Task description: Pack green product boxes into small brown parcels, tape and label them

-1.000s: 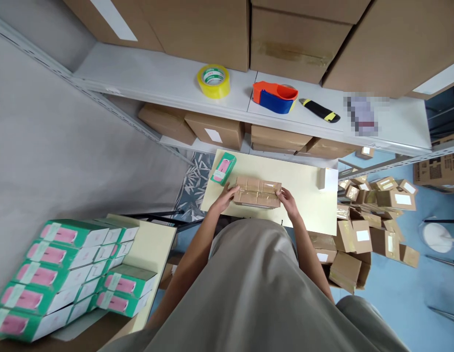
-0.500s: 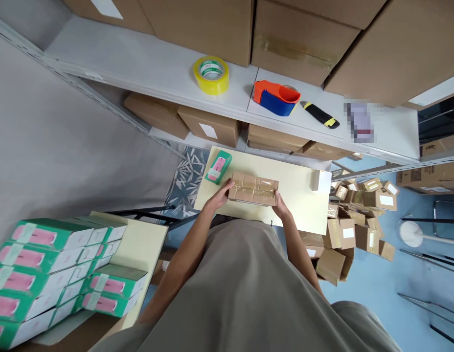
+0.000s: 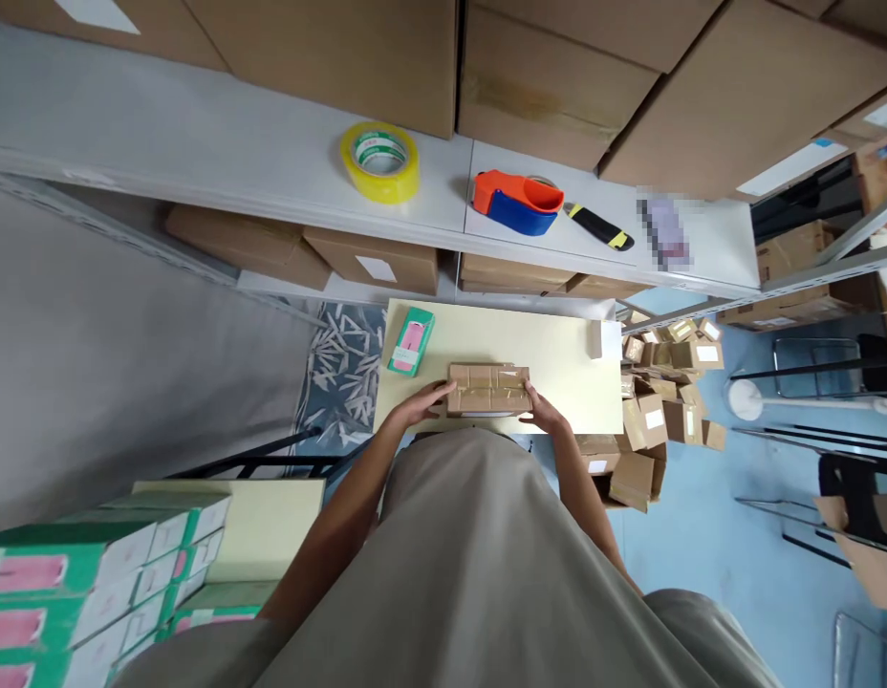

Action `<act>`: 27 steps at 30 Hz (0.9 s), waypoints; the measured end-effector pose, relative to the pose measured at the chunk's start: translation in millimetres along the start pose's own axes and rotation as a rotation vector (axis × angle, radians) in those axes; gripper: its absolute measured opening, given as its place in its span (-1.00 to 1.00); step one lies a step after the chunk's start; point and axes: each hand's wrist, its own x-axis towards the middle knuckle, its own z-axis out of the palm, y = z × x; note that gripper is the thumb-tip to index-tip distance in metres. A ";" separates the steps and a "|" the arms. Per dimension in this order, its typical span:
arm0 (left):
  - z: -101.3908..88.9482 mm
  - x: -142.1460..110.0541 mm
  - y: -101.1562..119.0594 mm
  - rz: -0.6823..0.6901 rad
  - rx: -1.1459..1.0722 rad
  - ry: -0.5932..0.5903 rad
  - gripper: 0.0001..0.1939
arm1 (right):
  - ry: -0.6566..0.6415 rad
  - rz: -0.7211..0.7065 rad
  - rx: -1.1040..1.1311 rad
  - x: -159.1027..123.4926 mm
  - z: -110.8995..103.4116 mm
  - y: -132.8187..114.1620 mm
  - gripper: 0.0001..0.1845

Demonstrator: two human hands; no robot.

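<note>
A small taped cardboard box [image 3: 488, 390] is level near the front edge of the pale yellow table [image 3: 515, 330]. My left hand [image 3: 423, 401] grips its left end, fingers against the side. At the opposite end my right hand [image 3: 542, 409] presses on the box in the same way, so it is held between both hands. Whether its underside touches the table cannot be seen. A green box with a pink picture [image 3: 411, 341] lies on the table beyond my left hand. Near the right edge stands a small white box [image 3: 604, 339].
A grey shelf [image 3: 271, 153] crosses in front, bearing yellow tape [image 3: 380, 162], an orange and blue tape dispenser [image 3: 519, 203] and a black-yellow cutter [image 3: 599, 226]. Stacked green boxes [image 3: 42, 592] stand at lower left. Opened cartons [image 3: 640, 420] are heaped right of the table.
The view has shifted, with more of the room at right showing. Both hands have brought the cardboard box closer to my body, and it now looks level instead of slightly slanted.
</note>
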 end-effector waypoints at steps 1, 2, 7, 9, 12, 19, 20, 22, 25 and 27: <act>-2.7 -2.5 -4.5 -0.057 0.016 -0.049 -0.09 | 0.004 0.030 -0.006 -6.2 -1.0 6.9 -0.12; -4.7 -4.3 -9.3 -0.104 0.013 -0.091 -0.05 | 0.009 0.046 -0.001 -11.8 -0.8 14.4 -0.12; -2.0 2.7 -22.8 -0.067 -0.066 -0.076 0.02 | 0.050 -0.055 0.087 -19.3 12.3 38.0 -0.12; 2.2 12.1 -17.7 -0.030 -0.058 -0.038 0.04 | 0.090 -0.063 0.081 -11.8 14.0 32.2 -0.13; 8.0 28.8 -1.2 0.018 -0.054 -0.003 0.07 | 0.155 -0.052 0.057 4.0 8.4 10.0 -0.13; 15.1 41.3 32.8 0.123 0.074 0.163 -0.11 | 0.219 -0.100 -0.352 10.0 -10.9 -47.1 -0.28; 16.2 39.5 37.0 0.156 0.093 0.206 -0.14 | 0.238 -0.121 -0.422 7.3 -13.6 -56.5 -0.32; 20.1 36.7 48.8 0.223 0.118 0.283 -0.20 | 0.281 -0.186 -0.514 2.8 -19.1 -82.7 -0.40; 32.0 36.2 85.5 0.394 0.138 0.397 -0.32 | 0.357 -0.385 -0.620 -3.7 -19.2 -150.6 -0.49; 43.8 35.8 126.3 0.568 0.137 0.442 -0.43 | 0.450 -0.727 -0.753 -10.3 -7.8 -214.0 -0.52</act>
